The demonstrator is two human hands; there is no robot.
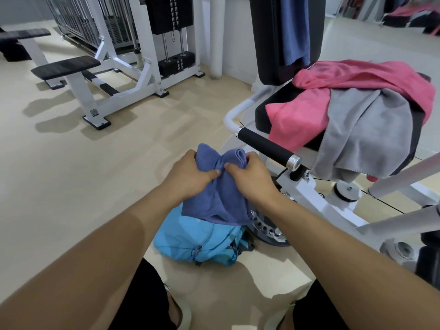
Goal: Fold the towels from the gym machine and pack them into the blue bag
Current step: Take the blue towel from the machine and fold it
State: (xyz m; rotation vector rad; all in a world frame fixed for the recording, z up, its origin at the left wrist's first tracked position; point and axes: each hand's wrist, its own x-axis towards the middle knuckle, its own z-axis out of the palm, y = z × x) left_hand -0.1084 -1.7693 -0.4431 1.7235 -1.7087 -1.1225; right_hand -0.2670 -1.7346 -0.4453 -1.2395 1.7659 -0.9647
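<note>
Head view, looking down at two bare forearms reaching to the centre of the frame.

Left hand [188, 173]: fingers curled over the upper left edge of a blue towel [219, 198], thumb pressed on the cloth's near face; clamped on the towel.

Right hand [252, 178]: fingers wrapped round the bunched upper right corner of the same towel, thumb on the near side, its tip just beside the left thumb; clamped on the towel.

Blue towel: gathered and creased between both hands, top fold rising above the knuckles, lower part hanging down below the wrists and overlapping the top of the bag.

Blue bag [197, 244]: light blue backpack lying on the floor at lower centre, directly under the towel, zip pull visible on its near side. Whether it is open cannot be told.

Gym machine seat [264, 110], right of frame: black padded seat bearing a pink towel [307, 113] spread loosely, with a grey towel [366, 134] draped over it and hanging off the near edge. Another blue cloth [295, 29] hangs against the upright back pad at upper right.

Black foam handle [266, 146]: juts out from the machine, just right of the right hand, apart from it.

Weight-stack machine [171, 39] and bench [66, 67]: upper left, well apart, on pale flooring.
</note>
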